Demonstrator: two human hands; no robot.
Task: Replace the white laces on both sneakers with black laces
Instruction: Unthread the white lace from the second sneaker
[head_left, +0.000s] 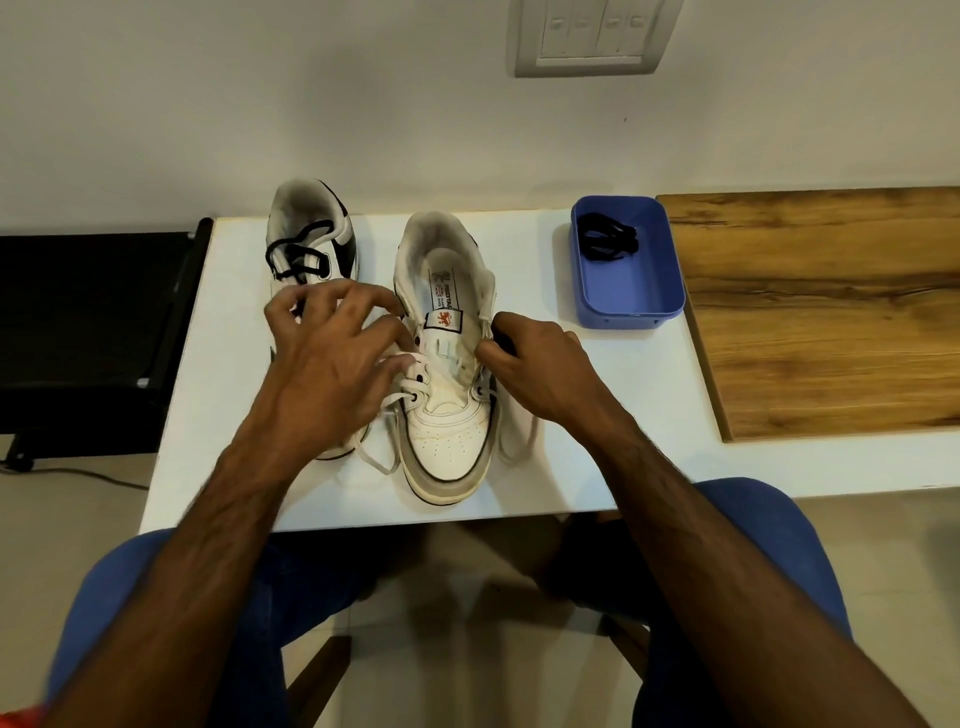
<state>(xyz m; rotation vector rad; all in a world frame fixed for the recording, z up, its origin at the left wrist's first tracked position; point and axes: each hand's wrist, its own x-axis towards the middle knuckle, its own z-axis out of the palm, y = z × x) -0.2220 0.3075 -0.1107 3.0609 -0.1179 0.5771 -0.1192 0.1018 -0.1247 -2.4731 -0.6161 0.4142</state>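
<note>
Two white sneakers stand on the white table (332, 499). The left sneaker (311, 228) carries a black lace (298, 257) through its eyelets. The right sneaker (447, 431) still has a white lace (400, 400) in its lower eyelets, with loose ends trailing on both sides. My left hand (332, 358) hovers over the gap between the shoes, fingers spread and curled, fingertips at the white lace on the shoe's left side. My right hand (540, 364) grips the right sneaker's right edge near the upper eyelets. A second black lace (605, 236) lies coiled in a blue tub (628, 301).
A wooden board (821, 312) covers the table's right part. A black stand (88, 332) sits left of the table. A switch plate (587, 36) is on the wall behind. My knees in blue trousers are below the table's front edge.
</note>
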